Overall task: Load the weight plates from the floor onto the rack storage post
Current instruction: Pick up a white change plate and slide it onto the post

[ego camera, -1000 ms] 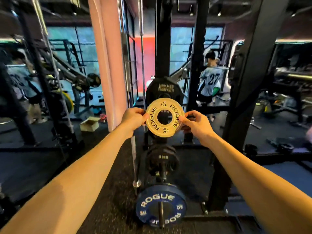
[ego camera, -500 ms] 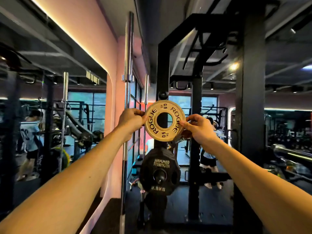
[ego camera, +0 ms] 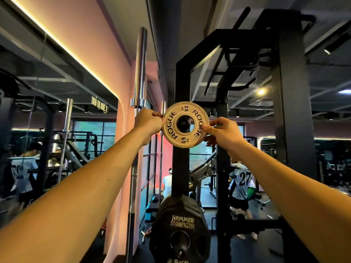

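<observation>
Tan plate (ego camera: 171, 130) with black lettering; black post (ego camera: 183, 123).

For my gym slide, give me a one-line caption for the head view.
Both hands, left hand and right hand, hold a tan Rogue plate around the rack's upper storage post.

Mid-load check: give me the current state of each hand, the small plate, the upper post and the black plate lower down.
left hand: pinches the small plate's left edge.
right hand: pinches its right edge.
small Rogue plate: upright, hole lined up over the post end; how far on, cannot tell.
upper storage post: end shows through the hole.
black Hammer Strength plate: hangs on a lower post.
</observation>
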Available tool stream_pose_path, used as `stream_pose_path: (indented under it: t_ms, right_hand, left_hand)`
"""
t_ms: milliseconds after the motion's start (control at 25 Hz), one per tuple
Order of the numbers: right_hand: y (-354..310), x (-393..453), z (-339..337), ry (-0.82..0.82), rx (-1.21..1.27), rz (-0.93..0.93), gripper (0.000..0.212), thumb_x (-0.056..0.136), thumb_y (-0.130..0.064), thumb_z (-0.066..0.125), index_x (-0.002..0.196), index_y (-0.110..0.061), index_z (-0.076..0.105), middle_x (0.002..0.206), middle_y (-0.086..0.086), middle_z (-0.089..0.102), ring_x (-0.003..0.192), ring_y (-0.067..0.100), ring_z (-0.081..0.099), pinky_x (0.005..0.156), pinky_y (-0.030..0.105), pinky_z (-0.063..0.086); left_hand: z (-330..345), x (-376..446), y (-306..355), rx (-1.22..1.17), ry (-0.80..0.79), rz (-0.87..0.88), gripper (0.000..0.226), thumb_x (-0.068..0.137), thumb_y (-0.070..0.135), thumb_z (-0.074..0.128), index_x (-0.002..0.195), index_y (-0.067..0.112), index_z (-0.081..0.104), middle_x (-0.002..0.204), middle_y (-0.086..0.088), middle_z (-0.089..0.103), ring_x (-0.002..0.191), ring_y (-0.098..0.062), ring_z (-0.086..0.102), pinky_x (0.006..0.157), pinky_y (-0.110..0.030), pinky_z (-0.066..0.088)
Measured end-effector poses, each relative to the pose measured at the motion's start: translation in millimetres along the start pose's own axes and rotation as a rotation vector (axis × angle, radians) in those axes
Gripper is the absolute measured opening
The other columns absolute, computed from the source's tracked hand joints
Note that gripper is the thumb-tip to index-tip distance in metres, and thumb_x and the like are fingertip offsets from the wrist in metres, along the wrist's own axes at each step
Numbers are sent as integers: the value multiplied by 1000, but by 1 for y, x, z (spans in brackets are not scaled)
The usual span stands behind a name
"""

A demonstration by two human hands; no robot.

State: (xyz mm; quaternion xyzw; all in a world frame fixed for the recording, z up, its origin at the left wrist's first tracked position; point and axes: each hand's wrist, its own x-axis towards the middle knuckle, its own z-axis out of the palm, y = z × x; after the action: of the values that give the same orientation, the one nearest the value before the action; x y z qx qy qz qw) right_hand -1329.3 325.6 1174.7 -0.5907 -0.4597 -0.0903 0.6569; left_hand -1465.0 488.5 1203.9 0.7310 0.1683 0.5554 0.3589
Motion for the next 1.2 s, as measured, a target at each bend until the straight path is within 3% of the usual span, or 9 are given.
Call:
stream_pose_path:
  t_ms: [200, 400, 640, 760, 840, 1000, 1120, 1200]
  right_hand:
    - [30, 41, 16, 21, 16, 8, 11, 89, -20, 65, 85, -16, 55, 88, 15, 70, 63, 19, 66, 62, 31, 57]
    - [63, 78, 25, 12, 22, 51, 11, 90, -22, 64, 88, -15, 55, 85, 14, 70, 66, 21, 67, 60, 30, 58]
    - [102, 124, 39, -21, 41, 122, 12, 90, -24, 63, 86, -14, 58, 81, 13, 69, 65, 23, 66, 67, 34, 58]
    - [121, 144, 45, -20, 57, 150, 14, 89, -24, 64, 92, -11, 58, 79, 11, 69, 63, 21, 66, 65, 32, 59]
    - [131, 152, 46, -18, 78, 157, 15, 89, -23, 65, 94, -10, 58, 79, 10, 68, 63, 21, 66, 64, 31, 60]
    - [141, 156, 50, -13, 113, 152, 12, 89, -21, 64, 87, -11, 58, 82, 10, 67, 64, 21, 66, 60, 29, 59]
    - [137, 155, 49, -15, 81, 152, 13, 89, -21, 64, 90, -11, 57, 81, 10, 68, 62, 19, 66, 56, 26, 59]
    - [132, 153, 48, -24, 29, 191, 14, 89, -22, 64, 91, -11, 56, 81, 11, 69, 61, 20, 67, 60, 29, 60]
  left_hand:
    - [24, 38, -22, -5, 47, 11, 16, 82, 10, 69, 69, 15, 63, 89, -13, 70, 89, -30, 66, 81, -43, 56]
    - [44, 68, -46, 47, 18, -6, 22, 82, 2, 65, 66, 17, 60, 95, -16, 69, 92, -32, 66, 83, -47, 57]
    - [67, 107, -85, 93, -31, 34, 21, 78, 4, 70, 62, 14, 62, 84, -19, 68, 88, -37, 68, 79, -48, 58]
    - [83, 124, -101, 133, -20, 78, 8, 77, 8, 70, 71, 4, 68, 85, -22, 68, 88, -36, 66, 81, -48, 56]
    - [90, 135, -110, 138, -19, 101, 10, 78, 8, 69, 76, -3, 69, 87, -25, 68, 86, -36, 65, 80, -49, 56]
    - [95, 145, -121, 122, -15, 143, 12, 78, 6, 67, 78, -5, 70, 81, -23, 66, 78, -35, 62, 75, -44, 55]
    - [98, 145, -120, 238, -12, 183, 17, 82, 8, 63, 76, -6, 71, 75, -22, 64, 67, -27, 58, 62, -36, 50]
    - [96, 147, -118, 338, -52, 164, 17, 82, 13, 62, 77, -2, 69, 75, -17, 67, 68, -27, 63, 62, -34, 53]
